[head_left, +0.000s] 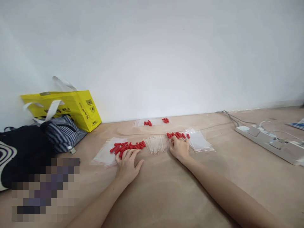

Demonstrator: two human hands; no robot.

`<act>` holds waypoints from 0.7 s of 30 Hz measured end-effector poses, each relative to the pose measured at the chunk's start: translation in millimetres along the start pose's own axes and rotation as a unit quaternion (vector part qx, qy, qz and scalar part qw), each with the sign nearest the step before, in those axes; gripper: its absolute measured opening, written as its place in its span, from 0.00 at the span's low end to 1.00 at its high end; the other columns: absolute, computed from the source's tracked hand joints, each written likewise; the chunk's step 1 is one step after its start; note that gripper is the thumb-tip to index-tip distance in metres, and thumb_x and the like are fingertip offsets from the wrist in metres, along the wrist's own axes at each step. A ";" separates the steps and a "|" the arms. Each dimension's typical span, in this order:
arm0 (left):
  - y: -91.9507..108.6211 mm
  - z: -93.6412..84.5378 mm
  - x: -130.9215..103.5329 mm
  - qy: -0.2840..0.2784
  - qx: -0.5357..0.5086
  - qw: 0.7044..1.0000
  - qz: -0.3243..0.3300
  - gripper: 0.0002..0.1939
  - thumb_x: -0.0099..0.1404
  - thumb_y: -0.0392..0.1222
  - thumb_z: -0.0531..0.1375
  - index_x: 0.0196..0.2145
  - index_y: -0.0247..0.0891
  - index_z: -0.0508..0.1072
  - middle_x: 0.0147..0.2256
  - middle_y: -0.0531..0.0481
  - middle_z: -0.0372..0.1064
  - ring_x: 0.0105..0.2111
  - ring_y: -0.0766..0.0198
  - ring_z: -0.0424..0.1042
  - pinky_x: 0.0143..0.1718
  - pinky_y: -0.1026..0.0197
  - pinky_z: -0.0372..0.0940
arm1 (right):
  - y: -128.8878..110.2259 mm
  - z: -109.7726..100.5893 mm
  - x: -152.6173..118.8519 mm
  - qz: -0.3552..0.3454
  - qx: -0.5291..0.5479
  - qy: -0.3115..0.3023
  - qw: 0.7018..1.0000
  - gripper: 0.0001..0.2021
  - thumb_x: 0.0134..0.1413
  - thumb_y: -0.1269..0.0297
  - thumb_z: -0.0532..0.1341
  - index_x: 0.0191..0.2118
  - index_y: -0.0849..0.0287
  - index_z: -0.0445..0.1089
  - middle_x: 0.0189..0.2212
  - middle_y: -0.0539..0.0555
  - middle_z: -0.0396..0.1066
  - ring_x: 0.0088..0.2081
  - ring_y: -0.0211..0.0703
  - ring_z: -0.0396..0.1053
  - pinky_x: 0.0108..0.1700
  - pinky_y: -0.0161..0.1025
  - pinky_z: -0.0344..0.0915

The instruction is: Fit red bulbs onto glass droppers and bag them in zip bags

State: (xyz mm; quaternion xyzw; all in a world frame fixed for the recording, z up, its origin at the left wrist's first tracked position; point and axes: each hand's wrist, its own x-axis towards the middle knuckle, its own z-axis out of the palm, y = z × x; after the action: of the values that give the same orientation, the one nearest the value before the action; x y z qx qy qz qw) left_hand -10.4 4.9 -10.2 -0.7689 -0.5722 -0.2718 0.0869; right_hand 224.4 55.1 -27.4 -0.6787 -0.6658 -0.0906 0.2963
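Observation:
My left hand (129, 163) rests at the near edge of a pile of red pieces (123, 147), thumb spread away from the fingers. Beneath that pile lie clear plastic bags (102, 155). Between my hands is a row of thin white sticks (155, 144). At the right end of the sticks, my right hand (180, 147) has its fingers curled down by a row of red pieces (180, 135); whatever is between the fingertips is hidden. More clear bags (200, 141) lie right of it. Farther back, two small red groups sit on a clear bag (155, 121).
At the left stand a yellow bag (83, 109), a striped bag (63, 134) and a black bag (26, 155). A white power strip (268, 142) with plugs and cables lies at the right. A white wall (152, 57) rises behind the wooden table (152, 196).

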 end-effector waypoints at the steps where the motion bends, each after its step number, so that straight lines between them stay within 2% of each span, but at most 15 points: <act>1: -0.9 -0.1 0.4 0.004 0.003 1.000 -0.004 0.14 0.53 0.43 0.57 0.39 0.44 0.67 0.40 0.46 0.69 0.44 0.50 0.62 0.47 0.41 0.43 | -0.8 0.8 1.6 0.001 -0.004 -0.007 1.000 0.05 0.48 0.71 0.53 0.30 0.58 0.65 0.26 0.54 0.70 0.35 0.47 0.65 0.40 0.45 0.44; 6: -4.9 -1.4 3.3 0.018 0.021 0.999 -0.021 0.12 0.52 0.43 0.57 0.36 0.43 0.69 0.38 0.45 0.68 0.42 0.51 0.63 0.45 0.41 0.45 | -2.7 2.4 4.7 -0.011 -0.005 -0.019 1.000 0.06 0.48 0.71 0.53 0.29 0.58 0.67 0.27 0.54 0.71 0.35 0.46 0.65 0.43 0.46 0.43; 12: -5.3 -2.1 4.5 0.032 0.046 0.998 -0.036 0.09 0.53 0.44 0.57 0.33 0.42 0.70 0.38 0.45 0.67 0.41 0.51 0.62 0.43 0.45 0.48 | -4.7 -0.5 3.9 -0.006 -0.009 -0.034 0.999 0.09 0.51 0.66 0.52 0.30 0.58 0.69 0.30 0.56 0.71 0.36 0.47 0.64 0.44 0.47 0.44; 17: -2.1 -4.8 11.2 0.019 0.078 0.996 -0.050 0.11 0.55 0.45 0.55 0.35 0.42 0.70 0.41 0.45 0.66 0.43 0.53 0.60 0.45 0.48 0.47 | -13.9 -8.7 8.3 0.034 -0.058 -0.114 0.991 0.14 0.52 0.63 0.50 0.31 0.61 0.71 0.35 0.61 0.70 0.40 0.49 0.63 0.45 0.47 0.44; 21: 1.0 -4.0 30.2 -0.012 0.100 0.994 -0.049 0.13 0.57 0.47 0.54 0.38 0.42 0.71 0.44 0.44 0.65 0.45 0.53 0.59 0.47 0.45 0.44 | -20.9 -10.2 14.7 0.053 -0.068 -0.146 0.986 0.15 0.51 0.63 0.50 0.32 0.64 0.72 0.35 0.64 0.70 0.41 0.51 0.63 0.45 0.47 0.44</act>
State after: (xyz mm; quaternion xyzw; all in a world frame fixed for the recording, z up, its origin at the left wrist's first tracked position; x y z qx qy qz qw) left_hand -4.8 28.0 9.0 -0.7305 -0.6344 -0.2085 0.1429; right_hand 208.5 61.0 -5.7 -0.7374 -0.6574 -0.0197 0.1537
